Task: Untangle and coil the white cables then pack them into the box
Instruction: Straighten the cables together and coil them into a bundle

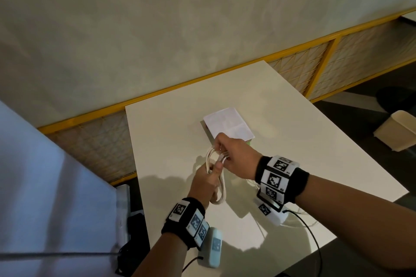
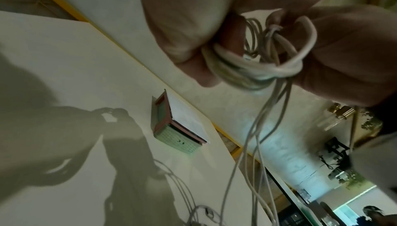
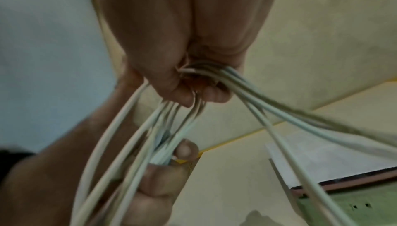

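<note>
A bundle of white cables (image 1: 221, 189) hangs looped above the white table (image 1: 171, 141), and both hands hold it. My left hand (image 1: 208, 179) grips the lower loops, thumb on top. My right hand (image 1: 234, 155) pinches the strands just above it. In the left wrist view the coil (image 2: 247, 70) wraps round the left hand's fingers (image 2: 189, 56), and loose strands (image 2: 257, 144) trail down to the table. The right wrist view shows the right hand's fingertips (image 3: 182, 93) curled round several strands (image 3: 268, 119). The green box (image 2: 174, 132), with a white sheet (image 1: 228, 126) lying over it, stands just beyond the hands.
Thin cable ends (image 1: 252, 183) lie on the table under my right wrist. A yellow-framed mesh panel (image 1: 299, 69) runs behind the table. A pale bin (image 1: 398, 132) stands on the floor to the right. A light board (image 1: 45, 186) leans at the left.
</note>
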### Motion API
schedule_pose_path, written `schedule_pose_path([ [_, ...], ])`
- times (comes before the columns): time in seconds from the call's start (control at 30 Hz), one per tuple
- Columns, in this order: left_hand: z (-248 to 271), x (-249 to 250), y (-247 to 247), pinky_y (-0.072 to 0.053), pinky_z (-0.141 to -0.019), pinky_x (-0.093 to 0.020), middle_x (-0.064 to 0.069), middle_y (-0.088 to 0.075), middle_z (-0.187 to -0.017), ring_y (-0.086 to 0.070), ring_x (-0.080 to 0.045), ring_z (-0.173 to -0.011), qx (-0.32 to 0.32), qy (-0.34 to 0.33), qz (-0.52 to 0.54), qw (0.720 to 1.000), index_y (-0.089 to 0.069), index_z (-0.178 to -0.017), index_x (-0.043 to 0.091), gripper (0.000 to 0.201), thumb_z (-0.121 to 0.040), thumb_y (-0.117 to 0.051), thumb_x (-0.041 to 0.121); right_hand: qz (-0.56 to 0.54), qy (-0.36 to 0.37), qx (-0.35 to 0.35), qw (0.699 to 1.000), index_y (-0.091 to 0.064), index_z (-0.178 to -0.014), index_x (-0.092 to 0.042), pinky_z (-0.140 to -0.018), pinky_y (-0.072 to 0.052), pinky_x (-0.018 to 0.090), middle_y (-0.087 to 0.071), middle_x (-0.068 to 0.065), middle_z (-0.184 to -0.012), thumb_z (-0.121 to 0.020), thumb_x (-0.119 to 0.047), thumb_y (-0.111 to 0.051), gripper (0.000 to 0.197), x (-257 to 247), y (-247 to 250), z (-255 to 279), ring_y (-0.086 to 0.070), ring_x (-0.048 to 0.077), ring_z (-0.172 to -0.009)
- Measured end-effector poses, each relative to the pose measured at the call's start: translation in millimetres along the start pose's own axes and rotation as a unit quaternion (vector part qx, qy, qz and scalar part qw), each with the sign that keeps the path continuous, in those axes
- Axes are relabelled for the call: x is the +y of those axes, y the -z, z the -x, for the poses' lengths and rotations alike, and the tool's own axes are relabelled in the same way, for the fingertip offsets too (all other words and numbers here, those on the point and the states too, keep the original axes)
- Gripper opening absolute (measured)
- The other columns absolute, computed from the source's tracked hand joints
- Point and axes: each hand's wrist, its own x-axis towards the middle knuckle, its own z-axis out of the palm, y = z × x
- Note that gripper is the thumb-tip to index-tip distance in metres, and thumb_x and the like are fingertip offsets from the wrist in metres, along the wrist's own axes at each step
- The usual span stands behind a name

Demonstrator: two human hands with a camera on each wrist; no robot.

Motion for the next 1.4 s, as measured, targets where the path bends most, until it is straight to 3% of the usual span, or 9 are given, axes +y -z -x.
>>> schedule_pose_path([
  [0.2, 6.6, -2.8, -2.6, -0.045, -0.058, -0.03, -0.002, -0.05, -0.053, -0.045, -0.015, -0.045, -0.058, -0.012, -0.046, 0.997, -0.058, -0.077, 0.007, 0.046, -0.059, -0.076, 0.046, 0.019, -0.077, 0.015, 0.997, -0.042, -0.126, -0.015, -0.075, -0.045, 0.029, -0.042, 0.006, -0.105, -0.072, 0.001, -0.059, 0.059, -2.9, -3.7, -9.0, -0.053, 0.024, -0.092],
  [0.33, 5.6, -5.9, -6.3, -0.039, -0.046, -0.02, 0.0, -0.05, -0.053, -0.042, -0.012, -0.04, -0.07, -0.006, -0.067, 0.995, -0.055, -0.069, 0.013, 0.027, -0.069, -0.081, 0.022, 0.035, -0.105, -0.04, 0.993, -0.05, -0.125, -0.01, -0.087, -0.043, 0.026, -0.053, 0.012, -0.124, -0.08, 0.003, -0.048, 0.046, 0.5, -5.5, -11.6, -0.053, 0.026, -0.112],
  [0.5, -3.6, -1.0, -15.7, -0.045, -0.051, -0.021, -0.013, -0.056, -0.075, -0.052, -0.021, -0.063, -0.064, -0.025, -0.088, 0.994, -0.06, -0.089, 0.01, 0.025, -0.076, -0.077, 0.023, -0.085, -0.134, 0.017, 0.987, -0.062, -0.111, -0.011, -0.082, -0.046, 0.027, -0.062, 0.009, -0.113, -0.08, 0.005, -0.038, 0.043, -6.6, -9.8, -12.1, -0.057, 0.022, -0.103],
  [0.6, -3.2, 8.9, -14.3, -0.045, -0.056, -0.017, -0.003, -0.06, -0.071, -0.054, -0.007, -0.056, -0.058, -0.081, -0.082, 0.992, -0.057, -0.098, 0.008, 0.025, -0.078, -0.072, 0.009, -0.174, -0.137, 0.049, 0.974, -0.065, -0.103, -0.014, -0.079, -0.05, 0.031, -0.063, 0.003, -0.095, -0.08, 0.003, -0.037, 0.04, -9.2, -15.4, -13.4, -0.06, 0.02, -0.092],
  [0.7, -7.0, 8.4, -10.8, -0.042, -0.06, -0.021, -0.006, -0.058, -0.067, -0.048, -0.005, -0.052, -0.044, -0.082, -0.118, 0.989, -0.06, -0.081, 0.005, 0.01, -0.076, -0.068, 0.006, -0.222, -0.145, 0.053, 0.963, -0.064, -0.098, -0.018, -0.07, -0.052, 0.03, -0.062, -0.001, -0.081, -0.083, -0.002, -0.038, 0.034, -11.5, -18.7, -13.7, -0.061, 0.02, -0.079],
  [0.83, -10.9, 6.0, -9.5, -0.03, -0.053, -0.029, -0.002, -0.039, -0.043, -0.032, -0.014, -0.04, -0.027, -0.016, -0.128, 0.991, -0.039, -0.044, 0.015, 0.033, -0.07, -0.06, 0.019, -0.232, -0.153, 0.054, 0.959, -0.063, -0.092, -0.02, -0.074, -0.055, 0.038, -0.065, 0.009, -0.087, -0.083, -0.004, -0.038, 0.031, -14.0, -22.7, -15.5, -0.062, 0.023, -0.076],
  [0.93, -12.4, 12.8, -9.3, -0.028, -0.052, -0.029, -0.002, -0.037, -0.047, -0.029, -0.016, -0.047, -0.035, -0.028, -0.149, 0.988, -0.036, -0.047, 0.017, 0.031, -0.069, -0.056, 0.025, -0.232, -0.157, 0.064, 0.958, -0.063, -0.089, -0.021, -0.077, -0.055, 0.04, -0.065, 0.008, -0.086, -0.083, -0.004, -0.038, 0.031, -14.4, -22.3, -18.6, -0.062, 0.022, -0.076],
  [1.23, -19.9, 13.0, -9.6, -0.025, -0.04, -0.013, -0.01, -0.04, -0.057, -0.03, -0.016, -0.051, -0.005, -0.016, -0.156, 0.988, -0.039, -0.058, 0.009, 0.033, -0.086, -0.048, -0.006, -0.257, -0.169, 0.097, 0.947, -0.064, -0.088, -0.019, -0.068, -0.052, 0.039, -0.062, 0.008, -0.081, -0.081, 0.0, -0.034, 0.036, -20.3, -25.3, -23.3, -0.058, 0.024, -0.069],
  [1.4, -16.4, 16.6, -6.3, -0.04, -0.064, -0.026, -0.012, -0.054, -0.072, -0.047, -0.018, -0.072, -0.026, -0.026, -0.078, 0.996, -0.058, -0.073, 0.013, 0.007, -0.079, -0.058, 0.015, -0.261, -0.161, 0.065, 0.95, -0.064, -0.085, -0.021, -0.056, -0.053, 0.036, -0.064, 0.012, -0.083, -0.08, 0.003, -0.034, 0.039, -23.9, -21.0, -24.4, -0.06, 0.024, -0.067],
])
